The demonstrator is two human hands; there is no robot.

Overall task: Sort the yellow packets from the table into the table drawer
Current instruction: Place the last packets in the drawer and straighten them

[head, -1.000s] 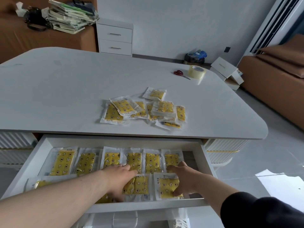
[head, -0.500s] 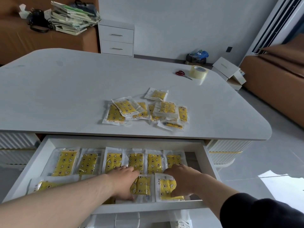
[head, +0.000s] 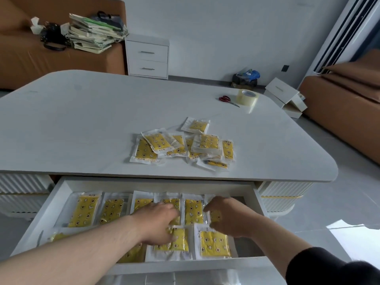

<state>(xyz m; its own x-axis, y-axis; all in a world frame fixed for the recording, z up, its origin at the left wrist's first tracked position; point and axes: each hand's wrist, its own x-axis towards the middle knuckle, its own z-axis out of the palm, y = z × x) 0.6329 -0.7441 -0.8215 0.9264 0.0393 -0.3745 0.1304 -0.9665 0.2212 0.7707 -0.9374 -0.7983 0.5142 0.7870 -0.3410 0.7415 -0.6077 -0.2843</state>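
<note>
The drawer [head: 144, 185] under the table [head: 82, 120] stands pulled open toward the person. Inside it, yellow packets [head: 84, 209] lie flat in two rows. The back row sits side by side with edges touching or slightly overlapping. The front row lies nearer the drawer's front wall and is partly hidden by the arms.

The left hand [head: 158, 225] reaches in over the middle, its fingers bent down onto a front-row packet [head: 178, 241]. I cannot tell whether it grips the packet or only presses on it. The right hand [head: 230, 217] is just beside it, fingers and thumb curled narrow round the rightmost back-row packet [head: 215, 216]. That packet sits just behind another front packet [head: 213, 243] at the right end of the drawer.

On the table top, near its front edge, a loose pile of packets [head: 183, 148] lies overlapping, with one packet a little apart at the far side. Farther right on the table lie red-handled scissors [head: 227, 99] and, just beside them, a roll of clear tape [head: 246, 96].
</note>
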